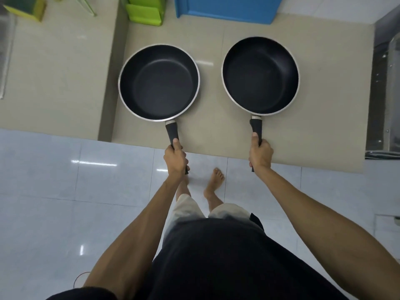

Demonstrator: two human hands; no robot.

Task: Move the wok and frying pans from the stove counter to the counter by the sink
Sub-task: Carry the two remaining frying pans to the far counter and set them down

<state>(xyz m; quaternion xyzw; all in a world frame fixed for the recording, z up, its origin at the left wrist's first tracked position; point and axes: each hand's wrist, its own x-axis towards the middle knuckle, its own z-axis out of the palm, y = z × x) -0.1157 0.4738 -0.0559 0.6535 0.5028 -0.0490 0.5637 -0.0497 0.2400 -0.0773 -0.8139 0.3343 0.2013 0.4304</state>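
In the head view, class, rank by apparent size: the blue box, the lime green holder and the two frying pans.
1. Left pan and right pan: alike, unranked.
2. Blue box, cut off by the frame's edge, so unsure.
3. Lime green holder, also cut off.

Both frying pans, the left pan (159,83) and the right pan (260,75), are black inside with thin silver-white rims and black handles. The counter (238,144) beneath them is plain beige. The floor (65,191) is glossy pale grey-white tile. Behind stand a lime-green container (145,13), a yellow-green box (26,8) and a blue panel (227,7).
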